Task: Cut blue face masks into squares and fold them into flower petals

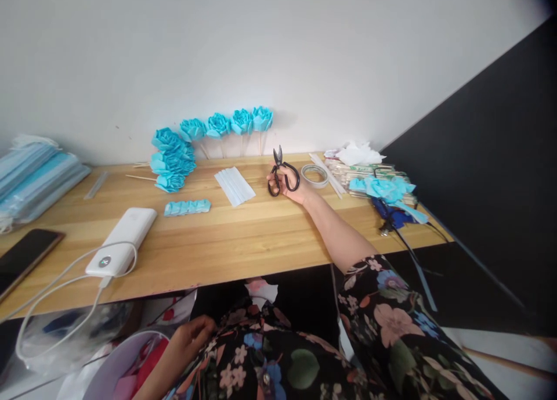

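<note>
Black-handled scissors (278, 158) lie across my right hand (296, 188), which rests palm up on the table, its fingers about the loop handles. The dark blades point toward the wall and stand slightly apart. My left hand (194, 335) is down at my lap, below the table edge, its fingers loosely curled with nothing seen in them. Left of the scissors lies a pleated pale blue face mask piece (235, 186). Further left is a folded blue strip (187, 207). A roll of tape (315, 176) sits just right of my right hand.
Blue flowers on sticks (219, 125) lean at the wall, beside a pile of blue flowers (170, 159). A mask stack (39, 176), phone (26, 255) and cabled white power bank (124, 237) occupy the left. Bundled sticks (348, 172) and blue scraps (387, 188) lie right.
</note>
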The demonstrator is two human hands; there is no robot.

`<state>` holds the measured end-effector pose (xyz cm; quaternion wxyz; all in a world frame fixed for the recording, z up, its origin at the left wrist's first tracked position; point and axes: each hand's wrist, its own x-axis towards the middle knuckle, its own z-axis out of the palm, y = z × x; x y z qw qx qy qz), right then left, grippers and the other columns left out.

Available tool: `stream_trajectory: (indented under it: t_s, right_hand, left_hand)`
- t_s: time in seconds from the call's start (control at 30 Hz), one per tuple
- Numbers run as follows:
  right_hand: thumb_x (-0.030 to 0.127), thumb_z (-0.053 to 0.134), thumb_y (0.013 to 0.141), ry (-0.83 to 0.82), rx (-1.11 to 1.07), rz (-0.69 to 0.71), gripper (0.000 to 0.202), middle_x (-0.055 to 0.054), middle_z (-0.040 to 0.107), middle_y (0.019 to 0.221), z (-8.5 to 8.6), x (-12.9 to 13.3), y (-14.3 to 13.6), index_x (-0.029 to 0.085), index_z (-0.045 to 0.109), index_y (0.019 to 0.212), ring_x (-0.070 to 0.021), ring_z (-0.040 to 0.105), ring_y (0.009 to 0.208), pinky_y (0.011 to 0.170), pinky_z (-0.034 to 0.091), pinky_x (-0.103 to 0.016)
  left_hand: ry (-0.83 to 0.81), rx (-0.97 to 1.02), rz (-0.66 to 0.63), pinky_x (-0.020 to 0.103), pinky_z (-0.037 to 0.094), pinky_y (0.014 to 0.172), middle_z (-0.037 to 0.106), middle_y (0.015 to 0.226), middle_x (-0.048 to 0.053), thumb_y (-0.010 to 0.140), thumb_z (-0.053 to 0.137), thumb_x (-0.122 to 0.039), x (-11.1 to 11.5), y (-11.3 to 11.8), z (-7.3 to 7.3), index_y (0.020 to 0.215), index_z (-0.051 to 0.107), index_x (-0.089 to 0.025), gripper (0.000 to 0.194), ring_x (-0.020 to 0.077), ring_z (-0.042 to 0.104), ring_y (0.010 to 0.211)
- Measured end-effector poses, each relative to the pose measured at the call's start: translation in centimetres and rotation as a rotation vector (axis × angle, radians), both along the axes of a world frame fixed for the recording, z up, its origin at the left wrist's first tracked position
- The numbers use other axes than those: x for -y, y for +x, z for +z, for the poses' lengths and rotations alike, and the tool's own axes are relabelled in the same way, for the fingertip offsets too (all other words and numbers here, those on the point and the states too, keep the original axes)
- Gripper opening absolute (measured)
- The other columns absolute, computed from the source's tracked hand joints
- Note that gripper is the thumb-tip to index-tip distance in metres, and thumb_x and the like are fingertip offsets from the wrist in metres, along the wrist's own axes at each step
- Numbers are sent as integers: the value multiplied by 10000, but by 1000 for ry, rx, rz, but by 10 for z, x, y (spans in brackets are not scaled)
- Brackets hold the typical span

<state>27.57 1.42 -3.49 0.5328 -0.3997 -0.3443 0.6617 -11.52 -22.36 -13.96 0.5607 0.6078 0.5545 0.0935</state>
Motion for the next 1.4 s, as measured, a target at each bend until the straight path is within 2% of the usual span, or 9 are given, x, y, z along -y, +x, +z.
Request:
stream_trajectory:
  t_s: [0.17,0.3,0.47,0.57,0.73,0.93,1.03,1.17,1.4]
  right_hand:
    - [365,534,954,-11,-2,-14,293,-19,722,776,1,0,0,228,547,1213,-143,622,610,487,466,-223]
    - [378,574,932,-10,0,-32,313,-20,710,770,2,0,-1,229,552,1207,-140,601,603,482,450,-223]
    - [415,626,903,1,5,-11,391,-9,683,722,3,3,-1,218,558,1234,-129,556,563,470,419,-217]
    - [391,615,909,11,0,9,388,8,659,682,5,4,-2,204,559,1245,-110,504,507,454,391,-209]
    - [366,605,907,25,-10,34,356,21,632,680,6,5,-1,197,580,1220,-94,462,480,432,348,-201]
    - [495,640,855,117,85,36,480,20,611,722,2,4,2,204,572,1231,-97,464,502,430,333,-209]
    - [547,585,884,184,416,-29,519,-10,646,781,6,6,6,195,555,1265,-121,514,547,466,376,-229]
    - [390,663,859,333,1246,-194,445,-74,739,900,21,12,12,197,593,1254,-225,653,749,647,458,-303]
    - [192,636,862,360,1806,28,390,-206,754,1137,31,25,15,146,678,1247,-350,684,1037,862,473,-392]
  left_hand:
    - [13,41,-9,297,459,693,616,698,42,813,532,-670,-4,1,21,682,597,-192,500,214,582,724]
    - [66,14,-117,263,475,698,671,769,37,924,508,-578,-19,5,71,751,635,-187,446,195,623,766]
    - [437,172,-313,220,468,644,669,727,12,1014,466,-395,-60,37,144,777,649,-186,365,130,618,669]
    - [711,183,-368,233,489,669,697,751,27,1010,499,-322,-97,77,163,777,649,-174,315,134,644,693]
    - [1052,-86,-495,412,542,929,759,1110,132,976,535,-255,-162,135,147,1064,723,-140,238,268,689,1033]
    - [1032,-542,-472,477,469,1068,570,1440,214,929,581,-206,-212,166,126,1372,599,-100,456,342,562,1267]
    - [999,-572,-479,474,486,1014,645,1288,209,919,553,-160,-225,173,121,1287,638,-76,388,340,584,1172]
    - [1029,-493,-453,414,508,927,686,1034,168,903,490,-80,-235,177,114,952,708,-107,225,282,610,1018]
    - [1035,-212,-160,328,511,849,700,972,97,873,520,-89,-239,172,101,924,680,-152,180,209,638,929]
